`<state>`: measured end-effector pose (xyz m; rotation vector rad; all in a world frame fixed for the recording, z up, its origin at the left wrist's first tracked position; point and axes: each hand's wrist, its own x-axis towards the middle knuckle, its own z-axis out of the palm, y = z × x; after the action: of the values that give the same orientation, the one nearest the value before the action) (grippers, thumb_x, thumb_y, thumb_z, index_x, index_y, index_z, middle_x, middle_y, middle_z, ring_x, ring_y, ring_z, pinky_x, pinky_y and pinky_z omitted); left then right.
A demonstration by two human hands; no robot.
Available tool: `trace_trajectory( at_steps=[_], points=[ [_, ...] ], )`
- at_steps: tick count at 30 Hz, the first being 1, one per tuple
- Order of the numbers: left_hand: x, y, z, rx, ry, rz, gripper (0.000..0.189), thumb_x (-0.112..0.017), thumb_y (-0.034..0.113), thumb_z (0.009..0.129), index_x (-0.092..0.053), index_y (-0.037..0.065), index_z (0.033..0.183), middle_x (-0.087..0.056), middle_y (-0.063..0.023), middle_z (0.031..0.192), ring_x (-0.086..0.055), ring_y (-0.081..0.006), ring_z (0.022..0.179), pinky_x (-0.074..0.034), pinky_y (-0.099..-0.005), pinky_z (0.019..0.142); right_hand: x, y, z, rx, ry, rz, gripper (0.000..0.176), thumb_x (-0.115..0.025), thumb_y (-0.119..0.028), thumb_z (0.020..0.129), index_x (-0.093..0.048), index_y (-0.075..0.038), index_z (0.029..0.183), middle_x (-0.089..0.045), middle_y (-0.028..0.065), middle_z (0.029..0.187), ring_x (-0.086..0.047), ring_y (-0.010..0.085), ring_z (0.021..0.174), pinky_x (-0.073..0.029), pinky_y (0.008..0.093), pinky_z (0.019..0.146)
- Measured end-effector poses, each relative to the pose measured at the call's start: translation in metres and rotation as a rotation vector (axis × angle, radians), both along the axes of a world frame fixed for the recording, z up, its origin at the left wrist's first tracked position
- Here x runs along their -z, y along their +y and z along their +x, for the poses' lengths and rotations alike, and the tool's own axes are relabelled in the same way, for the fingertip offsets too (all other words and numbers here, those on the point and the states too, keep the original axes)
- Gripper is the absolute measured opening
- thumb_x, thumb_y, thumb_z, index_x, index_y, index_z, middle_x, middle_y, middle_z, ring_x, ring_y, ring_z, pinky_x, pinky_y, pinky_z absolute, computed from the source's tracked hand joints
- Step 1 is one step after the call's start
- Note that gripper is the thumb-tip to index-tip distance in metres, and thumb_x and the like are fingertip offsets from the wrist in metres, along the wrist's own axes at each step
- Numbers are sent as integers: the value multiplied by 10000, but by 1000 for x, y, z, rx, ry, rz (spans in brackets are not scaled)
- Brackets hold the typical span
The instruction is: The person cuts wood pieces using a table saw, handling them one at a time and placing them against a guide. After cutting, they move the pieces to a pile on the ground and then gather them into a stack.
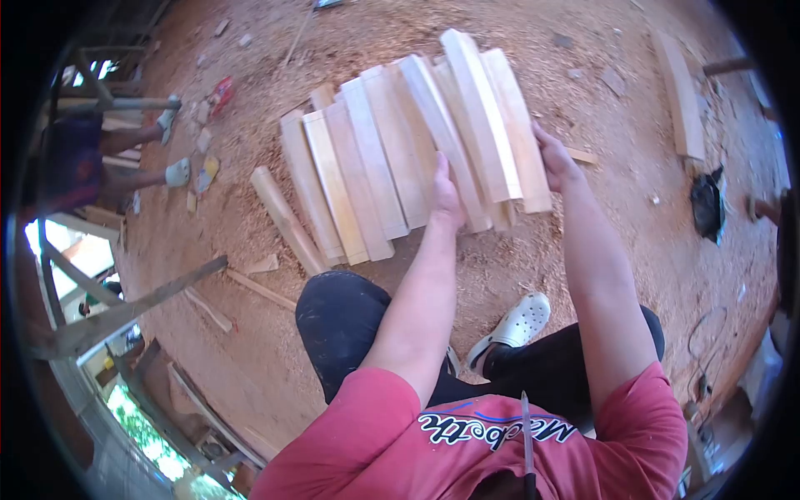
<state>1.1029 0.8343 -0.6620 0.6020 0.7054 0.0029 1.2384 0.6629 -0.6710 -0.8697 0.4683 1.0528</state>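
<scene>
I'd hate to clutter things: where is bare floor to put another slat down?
Bare sawdust floor lies between the fanned pale wooden slats and the long plank at right. Crowded: the slats at the left hand and right hand, and scraps by the other person's feet at left.

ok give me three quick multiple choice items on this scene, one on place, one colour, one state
1. Where do the wooden boards lie?
A on a bench
B on the sawdust-covered ground
C in a crate

2. What colour is the person's shoe?
A white
B blue
C black

3. The right hand is
A hanging free
B holding the boards' right edge
C on the knee

B: sawdust shows all around the boards. A: the clog is white. B: the hand clasps the topmost boards.
</scene>
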Motion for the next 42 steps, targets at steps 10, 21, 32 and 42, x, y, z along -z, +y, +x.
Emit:
trace_trajectory(
  at_steps=[10, 21, 32, 42],
  points=[
    [-14, 6, -8, 79, 102, -107, 813, -482, 680, 895, -443, 70, 1432, -534, -147, 1378, -498, -269, 1272, -375, -441, 1090, 61, -36, 0, 81, -48, -54, 585, -599, -480, 908, -595, -20, 1268, -677, 135, 1174, -676, 232, 990, -553, 384, 908],
    [6, -1, -7, -81, -54, 88, 1094, -613, 785, 729, -339, 50, 1492, -459, -174, 1444, -441, -302, 1322, -358, -448, 1100, 11, -16, -7, -118, -142, -214, 612, -652, -485, 845, -597, -15, 1233, -682, 139, 1088, -668, 260, 958, -564, 402, 848],
    [-57, -3, -29, 229, -44, 100, 1157, -627, 798, 688, -325, 1, 1470, -475, -206, 1404, -484, -343, 1280, -430, -473, 1062, -89, -7, -44, 38, 54, 29, 618, -747, -256, 762, -539, 24, 1272, -676, 160, 1046, -681, 268, 877, -569, 392, 838],
    [-307, 9, -90, 573, 161, 274, 624, -419, 450, 975, -387, 0, 1406, -558, -186, 1272, -612, -278, 1126, -551, -387, 922, -300, -72, -188, 342, -294, 217, 950, -817, -305, 662, -371, 34, 1428, -551, 146, 1306, -564, 236, 1155, -454, 351, 991]
  ],
)
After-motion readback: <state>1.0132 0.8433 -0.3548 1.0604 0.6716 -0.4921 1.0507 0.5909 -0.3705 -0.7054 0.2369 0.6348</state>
